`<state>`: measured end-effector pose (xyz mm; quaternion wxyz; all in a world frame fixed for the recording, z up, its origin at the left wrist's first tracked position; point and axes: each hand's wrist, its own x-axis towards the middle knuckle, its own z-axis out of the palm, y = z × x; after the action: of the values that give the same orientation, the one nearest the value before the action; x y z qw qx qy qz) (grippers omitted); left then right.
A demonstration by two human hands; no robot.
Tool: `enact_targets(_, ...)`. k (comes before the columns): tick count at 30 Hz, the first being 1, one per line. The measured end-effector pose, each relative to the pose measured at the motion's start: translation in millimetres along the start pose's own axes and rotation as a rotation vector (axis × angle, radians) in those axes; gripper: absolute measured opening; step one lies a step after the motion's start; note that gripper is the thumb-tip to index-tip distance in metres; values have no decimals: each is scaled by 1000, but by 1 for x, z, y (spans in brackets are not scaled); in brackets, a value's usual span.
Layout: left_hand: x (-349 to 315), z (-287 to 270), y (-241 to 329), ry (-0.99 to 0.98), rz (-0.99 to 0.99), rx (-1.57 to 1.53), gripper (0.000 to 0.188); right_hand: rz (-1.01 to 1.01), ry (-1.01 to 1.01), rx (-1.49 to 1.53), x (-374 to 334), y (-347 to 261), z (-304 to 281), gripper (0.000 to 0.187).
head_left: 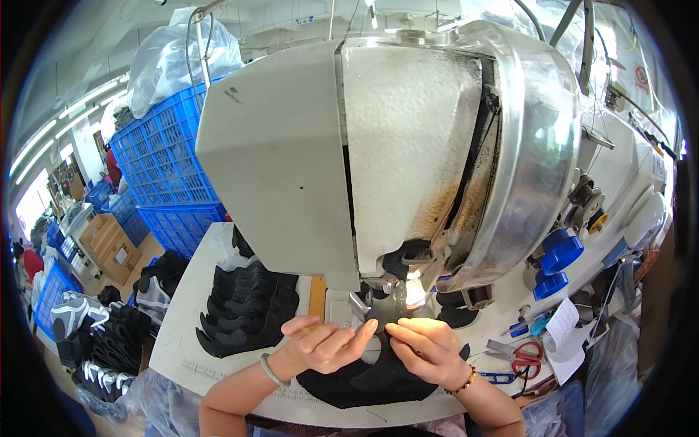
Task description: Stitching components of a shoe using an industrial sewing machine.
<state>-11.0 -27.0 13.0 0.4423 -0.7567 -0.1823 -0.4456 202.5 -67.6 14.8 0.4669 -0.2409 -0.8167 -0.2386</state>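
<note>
A large off-white sewing machine [415, 138] stands in front of me, its lamp lit beside the needle area. Under its needle lies a dark grey cut piece [383, 313]. My left hand [329, 348] is closed, with thumb and forefinger at the left edge of this piece. Thumb and fingers of my right hand [426, 351] pinch its near right edge. Below both hands, a curved black cut piece [349, 390] spreads over the white table; whether it joins the grey one I cannot tell. My fingers partly hide the place where they meet.
Overlapping black cut pieces [247, 309] lie left of the needle area. Red-handled scissors [526, 357], blue thread snips [496, 378] and a paper slip [562, 328] lie at the right. Blue crates [164, 156] are stacked at the back left, with shoe uppers [109, 342] heaped below.
</note>
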Motion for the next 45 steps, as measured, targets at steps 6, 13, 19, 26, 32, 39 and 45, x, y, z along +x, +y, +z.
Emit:
enact_targets(6,-1,1,1,-12,1,-27,28,-6,27,-1,-1,0,3,16)
enact_targets(13,15,4,-10,-130,119,-313,15,-4,30,-18,0,3,1,16)
enact_targets(19,34,-4,-14,-220,37,-485,12,-109,-39,-36,7,10,-7,13)
enact_targets(26,43,-10,-18,-288,-9,-559,13,-119,-36,-29,8,9,-8,14)
enact_targets(32,48,-19,-17,-334,-15,-529,12,-111,-10,-24,3,7,-5,17)
enact_targets(39,58,-13,-24,-356,-9,-525,15,-36,10,-68,1,7,-5,21)
enact_targets(45,50,-11,-24,-347,-44,-518,16,-12,21,-117,2,5,-1,21)
